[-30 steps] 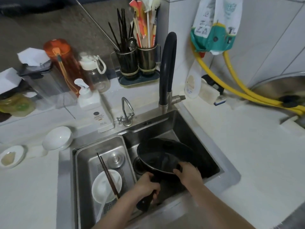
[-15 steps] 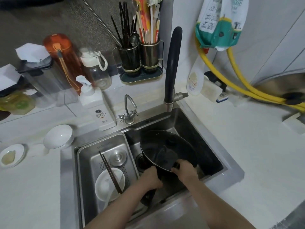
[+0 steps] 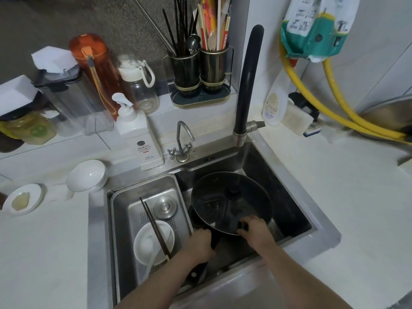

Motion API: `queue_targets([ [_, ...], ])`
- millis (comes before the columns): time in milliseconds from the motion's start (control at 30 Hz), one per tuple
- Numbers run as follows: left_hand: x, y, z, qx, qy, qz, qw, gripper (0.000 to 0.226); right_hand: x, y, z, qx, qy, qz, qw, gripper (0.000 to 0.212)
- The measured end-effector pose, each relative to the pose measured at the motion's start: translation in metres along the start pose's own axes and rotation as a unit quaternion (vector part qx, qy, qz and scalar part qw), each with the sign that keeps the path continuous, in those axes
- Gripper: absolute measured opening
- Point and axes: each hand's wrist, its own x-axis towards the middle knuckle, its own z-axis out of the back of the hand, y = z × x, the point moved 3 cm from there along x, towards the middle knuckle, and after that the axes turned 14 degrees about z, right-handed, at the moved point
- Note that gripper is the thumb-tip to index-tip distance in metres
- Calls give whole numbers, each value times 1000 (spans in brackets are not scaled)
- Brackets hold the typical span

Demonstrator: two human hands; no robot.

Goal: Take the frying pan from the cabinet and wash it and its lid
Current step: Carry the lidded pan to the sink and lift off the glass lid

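The black frying pan (image 3: 214, 210) sits in the right basin of the steel sink (image 3: 296, 192), below the black tap (image 3: 247, 85). A dark round knob (image 3: 233, 194) shows near the pan's middle, as of a glass lid lying on it; I cannot tell for sure. My left hand (image 3: 199, 244) is closed around the pan's dark handle (image 3: 197, 273), which points toward me. My right hand (image 3: 254, 230) curls over the pan's near rim, with something small and dark under the fingers.
A steel drain tray (image 3: 127, 210) in the left basin holds a white bowl (image 3: 151, 244) with chopsticks (image 3: 156, 230) and a metal plug. A soap dispenser (image 3: 142, 139), bottles, a utensil holder (image 3: 200, 70), two white dishes and yellow hoses (image 3: 347, 121) surround the sink.
Both hands keep their hold on the pan. The pan has shifted slightly away from me inside the basin, and my view has moved closer to the sink.
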Motion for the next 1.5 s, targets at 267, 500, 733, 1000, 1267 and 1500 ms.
queue_targets([
  [267, 6, 3, -3, -48, 15, -11, 999, 50, 2, -1, -4, 11, 10, -6, 1000, 37],
  [500, 16, -12, 28, -229, -77, 28, 970, 35, 23, 3, 10, 39, -11, 5, 999, 35],
  [733, 94, -4, -1, -532, 28, 150, 833, 67, 64, 19, 31, -6, -34, 46, 998, 60],
  [1000, 110, -10, 3, -610, 77, 180, 768, 82, 106, 16, 16, -62, 52, 56, 995, 64],
  [1267, 194, 14, -63, -643, 104, 204, 731, 91, 125, 9, 12, -33, -9, 23, 999, 45],
  [1500, 150, -14, -16, -664, 95, 174, 721, 88, 120, -3, 21, -3, -47, 24, 999, 39],
])
